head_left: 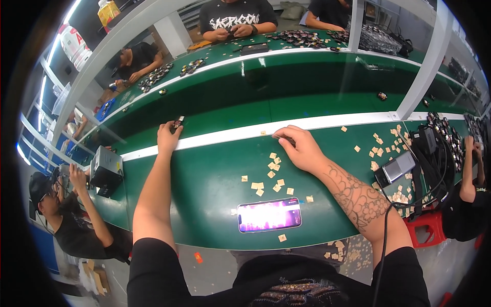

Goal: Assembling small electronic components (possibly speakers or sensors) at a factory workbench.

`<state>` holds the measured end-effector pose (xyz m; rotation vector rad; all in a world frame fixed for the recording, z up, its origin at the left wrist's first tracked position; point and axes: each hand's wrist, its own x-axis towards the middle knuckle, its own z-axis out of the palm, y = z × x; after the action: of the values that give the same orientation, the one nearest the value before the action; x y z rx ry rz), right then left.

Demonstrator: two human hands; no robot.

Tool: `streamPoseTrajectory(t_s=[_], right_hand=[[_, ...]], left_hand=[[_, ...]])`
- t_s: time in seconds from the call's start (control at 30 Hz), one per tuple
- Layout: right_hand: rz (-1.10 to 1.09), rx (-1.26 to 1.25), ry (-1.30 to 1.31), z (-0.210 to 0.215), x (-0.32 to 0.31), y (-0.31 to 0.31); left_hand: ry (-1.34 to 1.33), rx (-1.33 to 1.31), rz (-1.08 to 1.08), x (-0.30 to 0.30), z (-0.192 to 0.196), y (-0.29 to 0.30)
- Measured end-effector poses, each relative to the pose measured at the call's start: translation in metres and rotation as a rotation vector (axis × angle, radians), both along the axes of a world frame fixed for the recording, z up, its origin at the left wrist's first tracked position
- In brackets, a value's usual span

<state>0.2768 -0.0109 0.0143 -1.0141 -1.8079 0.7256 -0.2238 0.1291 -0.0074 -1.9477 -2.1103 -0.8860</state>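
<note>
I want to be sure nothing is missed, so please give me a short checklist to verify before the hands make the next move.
1. Left hand grips the small dark part at the white strip: ok, pinched in the fingertips.
2. Right hand holds something: cannot tell; fingers are curled at the bench edge.
3. Small tan squares within reach of the right hand: ok, scattered beside it.
4. Phone away from both hands: ok, it lies flat near the front edge, screen lit.
5. Green belt beyond the white strip free where the left hand reaches: ok.
</note>
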Motion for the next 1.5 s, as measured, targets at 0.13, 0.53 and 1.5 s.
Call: streamPoseTrajectory(t_s=[0.13,0.53,1.5], right_hand=[[0.005,0.003,-0.009,-0.001,0.000,0.000],[0.004,-0.022,-0.026,0.004,-0.001,0.000],[0.018,0.136,-0.597,0.048,-0.020,-0.026]], left_hand=[[-0.060,-0.058,0.004,-0.001,0.001,0.001],[-0.085,-0.020,-0.151,0.009,0.004,-0.005],[-0.120,-0.265,-0.905,0.238,0.051,-0.132]])
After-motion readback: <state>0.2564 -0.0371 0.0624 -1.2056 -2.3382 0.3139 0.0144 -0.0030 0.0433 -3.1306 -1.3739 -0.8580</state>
